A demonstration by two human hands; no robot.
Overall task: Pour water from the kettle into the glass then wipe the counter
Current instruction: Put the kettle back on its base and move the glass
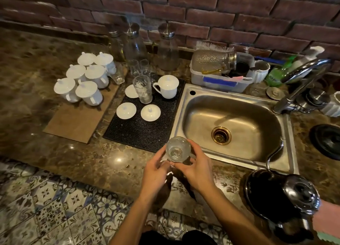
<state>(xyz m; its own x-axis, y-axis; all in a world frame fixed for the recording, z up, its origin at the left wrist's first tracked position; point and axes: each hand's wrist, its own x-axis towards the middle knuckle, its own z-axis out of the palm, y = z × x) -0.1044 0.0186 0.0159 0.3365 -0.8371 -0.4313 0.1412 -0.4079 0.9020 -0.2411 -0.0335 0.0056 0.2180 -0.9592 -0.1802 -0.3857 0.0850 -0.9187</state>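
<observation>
A clear textured glass (177, 149) is held upright above the counter's front edge, just left of the sink. My left hand (155, 173) grips its left side and my right hand (196, 168) wraps its right side and base. The glass looks empty. The black kettle (281, 197) with a shiny lid stands on the brown marble counter (103, 158) at the lower right, in front of the sink. A pink cloth (328, 219) lies at the right edge beside the kettle, partly cut off.
The steel sink (233, 126) with a tap (303, 82) is right of centre. A black mat (145, 126) holds a tall glass (142, 89), a lidded cup and lids. White lidded cups (86, 79), carafes and a dish tub (220, 77) line the brick wall.
</observation>
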